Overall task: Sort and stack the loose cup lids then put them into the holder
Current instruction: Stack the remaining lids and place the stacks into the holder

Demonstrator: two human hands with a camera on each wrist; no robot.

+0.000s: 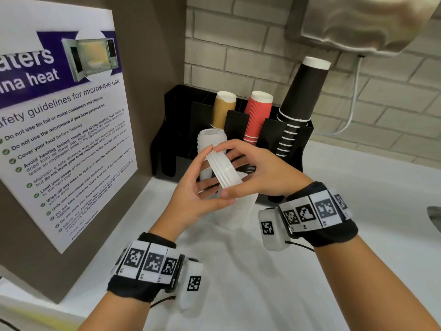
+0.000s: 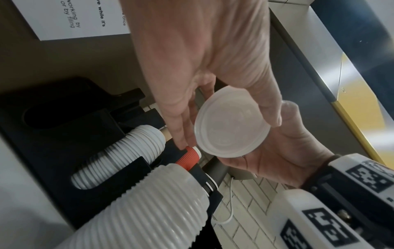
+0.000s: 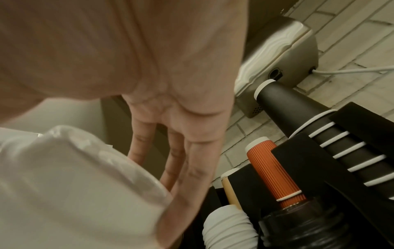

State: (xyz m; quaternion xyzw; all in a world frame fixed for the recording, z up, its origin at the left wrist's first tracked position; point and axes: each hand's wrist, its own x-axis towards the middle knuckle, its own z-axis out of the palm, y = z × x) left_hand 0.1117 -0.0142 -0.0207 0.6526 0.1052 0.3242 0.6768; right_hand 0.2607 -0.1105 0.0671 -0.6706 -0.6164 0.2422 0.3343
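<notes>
A short stack of translucent white lids (image 1: 223, 168) is held tilted in the air in front of the black holder (image 1: 171, 130). My left hand (image 1: 191, 194) grips its rim from the left with thumb and fingers. My right hand (image 1: 262, 170) holds it from the right and cradles it. The left wrist view shows the lids (image 2: 230, 124) face-on between both hands. A ribbed stack of white lids (image 1: 211, 139) sits in a holder slot behind them. A taller white lid stack (image 1: 238, 209) stands just under my hands; I cannot tell if it is in a slot.
Brown cups (image 1: 223, 111), red cups (image 1: 259, 115) and black cups (image 1: 300, 99) stand upside down in the holder's back slots. A microwave notice (image 1: 59, 115) hangs on the left wall. A metal dispenser (image 1: 358, 25) hangs above on the right. White counter (image 1: 334, 247) lies under my arms.
</notes>
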